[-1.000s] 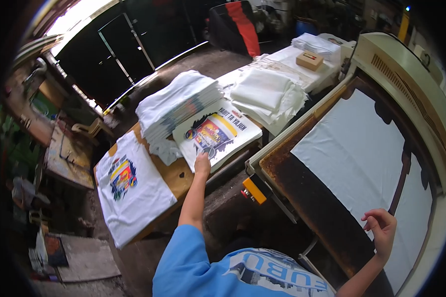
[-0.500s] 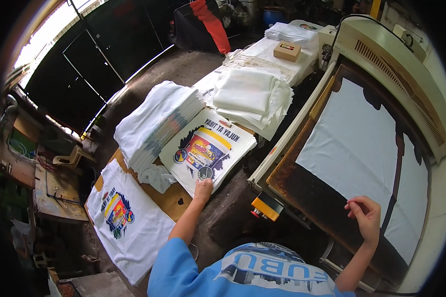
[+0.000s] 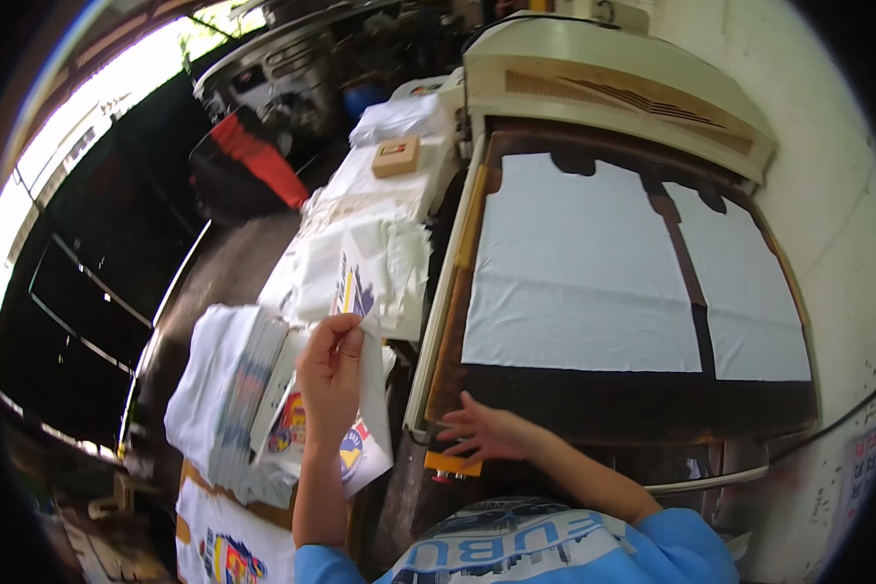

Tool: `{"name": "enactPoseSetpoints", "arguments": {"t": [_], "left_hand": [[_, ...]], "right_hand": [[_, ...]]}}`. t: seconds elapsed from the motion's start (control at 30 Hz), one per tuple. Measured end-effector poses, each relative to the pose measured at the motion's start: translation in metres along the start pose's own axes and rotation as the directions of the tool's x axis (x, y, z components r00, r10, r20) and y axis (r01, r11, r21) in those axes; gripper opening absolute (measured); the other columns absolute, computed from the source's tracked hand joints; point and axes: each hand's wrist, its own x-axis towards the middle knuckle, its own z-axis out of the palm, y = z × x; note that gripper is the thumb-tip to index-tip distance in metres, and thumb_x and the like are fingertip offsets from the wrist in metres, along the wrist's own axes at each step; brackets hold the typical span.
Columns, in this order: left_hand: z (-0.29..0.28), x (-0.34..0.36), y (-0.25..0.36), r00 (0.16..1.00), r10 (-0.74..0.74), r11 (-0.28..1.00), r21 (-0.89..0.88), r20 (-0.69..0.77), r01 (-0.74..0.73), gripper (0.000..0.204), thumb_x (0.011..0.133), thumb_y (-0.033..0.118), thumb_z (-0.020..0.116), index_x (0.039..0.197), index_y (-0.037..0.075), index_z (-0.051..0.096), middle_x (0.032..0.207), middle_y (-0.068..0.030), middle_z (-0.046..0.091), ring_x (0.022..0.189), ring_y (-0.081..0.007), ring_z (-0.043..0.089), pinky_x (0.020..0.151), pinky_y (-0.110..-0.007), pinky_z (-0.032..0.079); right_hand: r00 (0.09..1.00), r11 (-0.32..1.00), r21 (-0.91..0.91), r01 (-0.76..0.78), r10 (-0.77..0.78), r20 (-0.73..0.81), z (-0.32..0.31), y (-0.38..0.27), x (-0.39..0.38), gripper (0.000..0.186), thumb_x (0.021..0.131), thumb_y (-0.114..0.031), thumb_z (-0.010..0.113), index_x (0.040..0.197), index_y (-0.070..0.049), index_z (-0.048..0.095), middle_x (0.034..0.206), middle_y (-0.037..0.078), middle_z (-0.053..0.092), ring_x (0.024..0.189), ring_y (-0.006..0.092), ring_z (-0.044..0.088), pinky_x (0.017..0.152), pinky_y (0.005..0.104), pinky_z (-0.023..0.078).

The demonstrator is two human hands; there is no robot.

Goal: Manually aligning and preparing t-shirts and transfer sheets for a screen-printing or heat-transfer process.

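Observation:
Pinched between thumb and fingers of my left hand is a white printed paper sheet, raised and seen nearly edge-on. Behind it, more printed sheets show in part beside a stack of folded white shirts. My right hand has its fingers spread and holds nothing. It hovers at the front edge of a large heat press, near a yellow control box with red buttons. On the dark press bed lie two white shirt-shaped cloth pieces, a wide one and a narrower one to its right.
The cream upper housing of the press rises behind the bed. Left of it runs a long table with white cloth stacks and a small cardboard box. A printed white shirt lies at lower left. Far left stands a black-and-red covered object.
My left hand has lifted the printed sheet off its stack. The right hand has moved left to the press's front edge and spread its fingers. The view has turned right.

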Motion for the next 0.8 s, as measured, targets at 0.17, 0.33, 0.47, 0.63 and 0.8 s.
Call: {"name": "enactPoseSetpoints", "arguments": {"t": [0.17, 0.33, 0.47, 0.63, 0.8], "left_hand": [[0.039, 0.045, 0.076, 0.991, 0.112, 0.895, -0.426, -0.067, -0.13, 0.012, 0.087, 0.003, 0.05, 0.097, -0.002, 0.053, 0.083, 0.0002, 0.054, 0.074, -0.003, 0.048, 0.064, -0.017, 0.04], [0.096, 0.078, 0.085, 0.986, 0.158, 0.785, -0.6, -0.049, -0.156, 0.013, 0.087, 0.004, 0.049, 0.098, 0.001, 0.054, 0.08, 0.0026, 0.053, 0.069, -0.0024, 0.045, 0.061, -0.017, 0.036], [0.173, 0.066, 0.109, 0.968, 0.204, 0.573, -0.82, 0.148, 0.005, 0.01, 0.088, 0.005, 0.047, 0.096, 0.005, 0.052, 0.077, 0.0047, 0.048, 0.069, -0.0018, 0.042, 0.06, -0.017, 0.035], [0.197, 0.05, 0.126, 0.87, 0.433, 0.588, -0.806, 0.236, -0.074, 0.01, 0.088, 0.004, 0.05, 0.097, 0.0, 0.051, 0.084, 0.0027, 0.051, 0.077, -0.0016, 0.046, 0.07, -0.016, 0.037], [0.196, 0.044, 0.075, 0.866, 0.39, 0.725, -0.684, 0.315, -0.078, 0.018, 0.085, 0.002, 0.053, 0.102, -0.001, 0.051, 0.089, -0.0028, 0.057, 0.085, -0.0087, 0.054, 0.08, -0.024, 0.042]], "right_hand": [[0.904, 0.934, 0.338, -0.117, -0.04, 0.425, 0.004, -0.015, -0.022, 0.102, 0.072, -0.072, 0.038, 0.137, -0.007, -0.005, 0.135, 0.024, 0.027, 0.121, 0.0386, 0.033, 0.092, 0.0593, 0.031], [0.816, 0.877, 0.476, 0.057, -0.316, 0.484, 0.014, -0.044, -0.033, 0.09, 0.074, -0.067, 0.043, 0.135, -0.005, 0.018, 0.124, 0.02, 0.041, 0.112, 0.0356, 0.044, 0.093, 0.0587, 0.032], [0.678, 0.667, 0.497, 0.556, -0.709, 0.193, 0.011, -0.059, -0.034, 0.068, 0.081, -0.052, 0.048, 0.127, -0.004, 0.032, 0.117, 0.015, 0.046, 0.106, 0.0305, 0.047, 0.092, 0.0485, 0.037], [0.587, 0.491, 0.596, 0.635, -0.809, 0.041, -0.022, -0.056, -0.067, 0.058, 0.084, -0.042, 0.049, 0.125, -0.003, 0.035, 0.115, 0.014, 0.047, 0.102, 0.0257, 0.049, 0.084, 0.0398, 0.042], [0.571, 0.396, 0.701, 0.593, -0.821, -0.019, -0.074, -0.064, -0.121, 0.05, 0.086, -0.032, 0.049, 0.122, 0.0, 0.038, 0.11, 0.013, 0.051, 0.094, 0.0205, 0.053, 0.075, 0.0313, 0.045]]}}
